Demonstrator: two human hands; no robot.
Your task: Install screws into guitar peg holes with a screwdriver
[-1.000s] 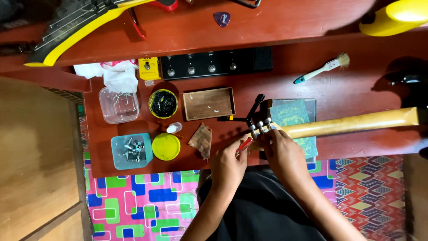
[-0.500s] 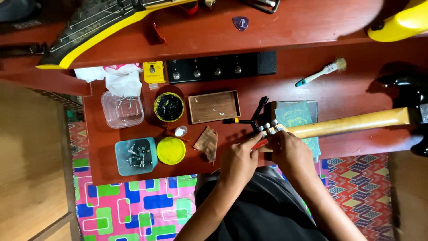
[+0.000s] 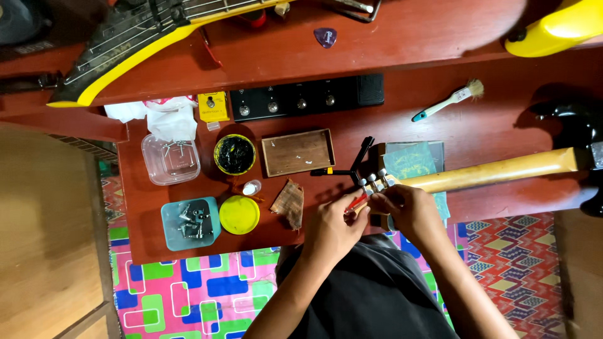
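Observation:
A guitar neck [image 3: 496,172] of pale wood lies across the red table [image 3: 477,129], its headstock with metal tuners [image 3: 375,182] pointing left. My right hand [image 3: 408,210] grips the headstock from below. My left hand [image 3: 333,229] holds a small red-handled tool [image 3: 355,204] against the headstock's lower edge. Both hands meet just under the tuners.
Left of the hands lie a brown scrap [image 3: 289,204], a yellow lid [image 3: 239,215], a blue tub of metal parts [image 3: 190,223], an open black jar [image 3: 234,154], a wooden tray [image 3: 298,152], a clear box [image 3: 170,159]. A black pedal strip [image 3: 304,99], brush [image 3: 449,100], and yellow guitar [image 3: 125,47] sit farther back.
The view has shifted slightly. My hands stay at the headstock, with the left hand's red tool pressed closer to it.

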